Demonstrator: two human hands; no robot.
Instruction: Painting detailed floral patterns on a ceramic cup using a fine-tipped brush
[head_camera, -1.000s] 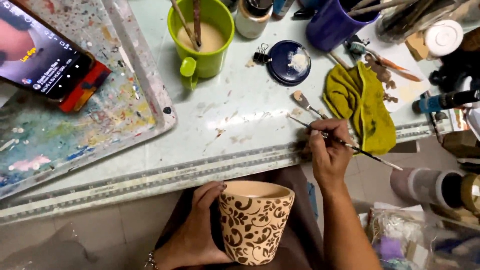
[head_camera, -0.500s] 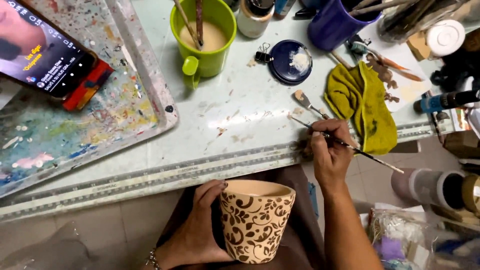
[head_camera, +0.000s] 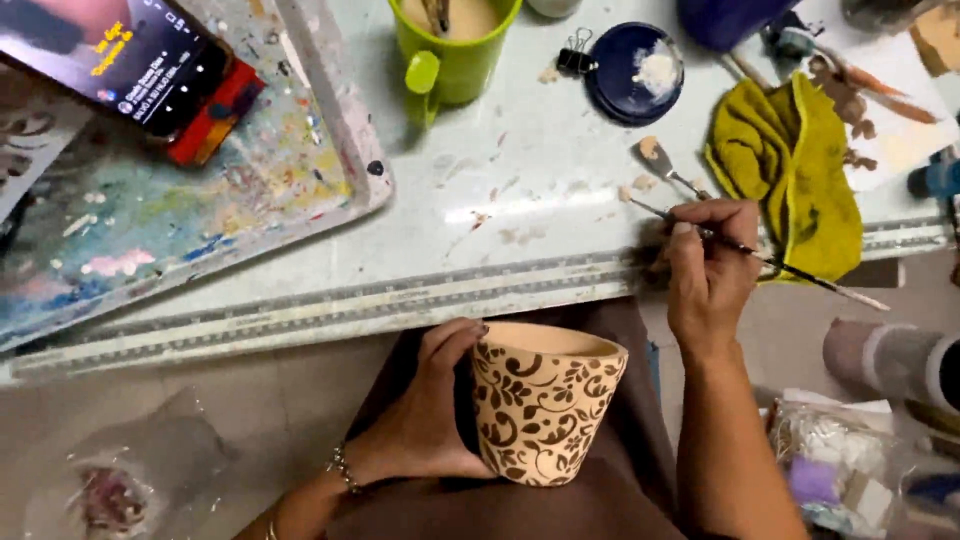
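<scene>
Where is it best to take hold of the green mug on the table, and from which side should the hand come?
Grip the green mug by its handle, probably coming from the table's near edge: the handle sticks out toward the person, and brushes standing inside block a grasp from above.

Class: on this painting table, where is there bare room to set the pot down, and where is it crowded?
Bare tabletop lies between the paint tray, green mug and yellow cloth. The far right, around the blue dish and palette knife, is crowded.

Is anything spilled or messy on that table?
Yes. Dried paint smears and splatters cover the tray and dot the table near the green mug. The patterned pot in the left hand looks undamaged.
</scene>
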